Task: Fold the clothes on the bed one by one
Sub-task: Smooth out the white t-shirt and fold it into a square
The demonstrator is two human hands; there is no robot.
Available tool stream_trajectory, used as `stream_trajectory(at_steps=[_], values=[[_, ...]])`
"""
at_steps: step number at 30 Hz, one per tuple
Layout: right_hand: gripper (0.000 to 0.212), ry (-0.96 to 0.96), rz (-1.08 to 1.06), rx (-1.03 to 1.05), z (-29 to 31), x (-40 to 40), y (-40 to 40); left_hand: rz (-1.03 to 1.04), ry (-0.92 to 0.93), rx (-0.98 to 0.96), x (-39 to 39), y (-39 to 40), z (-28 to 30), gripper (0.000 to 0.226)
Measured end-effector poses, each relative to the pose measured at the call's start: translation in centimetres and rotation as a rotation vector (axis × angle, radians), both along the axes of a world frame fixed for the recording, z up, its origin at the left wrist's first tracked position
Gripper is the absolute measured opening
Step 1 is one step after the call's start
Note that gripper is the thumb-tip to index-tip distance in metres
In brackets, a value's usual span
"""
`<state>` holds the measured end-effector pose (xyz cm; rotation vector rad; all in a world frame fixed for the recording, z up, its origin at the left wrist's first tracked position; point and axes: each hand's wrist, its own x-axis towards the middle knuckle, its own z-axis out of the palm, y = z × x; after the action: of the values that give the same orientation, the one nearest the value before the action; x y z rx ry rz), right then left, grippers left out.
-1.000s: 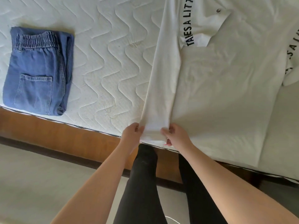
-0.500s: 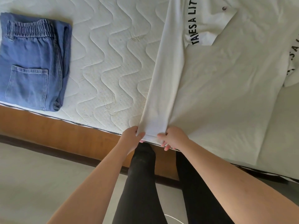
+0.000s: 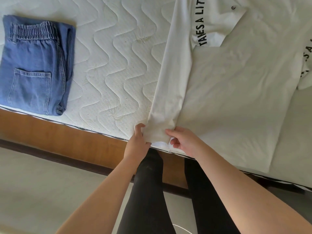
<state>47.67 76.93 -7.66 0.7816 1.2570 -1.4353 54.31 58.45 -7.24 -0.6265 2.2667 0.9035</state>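
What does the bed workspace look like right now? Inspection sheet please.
Surface: white quilted mattress on a wooden bed frame.
Job's things: white shirt spread flat, left side folded into a strip; folded jeans at far left.
Clutter: nothing seen.
Grippers: left hand and right hand each pinch the strip's hem at the mattress edge.
Cables: thin white cord on the floor.
Surroundings: pale floor.
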Motion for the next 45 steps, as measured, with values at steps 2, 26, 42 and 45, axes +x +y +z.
stream_trajectory(at_steps=[2,26,42,45], values=[[0.018,0.026,0.03,-0.01,0.0,0.5,0.5,0.087,0.012,-0.057,0.7,0.4,0.0,0.049],[0.024,0.506,-0.085,0.493,-0.6,-18.8,-0.4,-0.337,0.396,-0.289,-15.6,3.9,-0.7,0.057],[0.029,0.668,0.247,0.747,-1.5,-27.3,1.7,-0.616,0.416,-0.391,-30.5,3.5,-2.3,0.055],[0.031,0.781,0.258,0.869,-0.6,-30.2,1.9,-0.618,0.428,-0.387,-34.1,4.0,-3.3,0.06]])
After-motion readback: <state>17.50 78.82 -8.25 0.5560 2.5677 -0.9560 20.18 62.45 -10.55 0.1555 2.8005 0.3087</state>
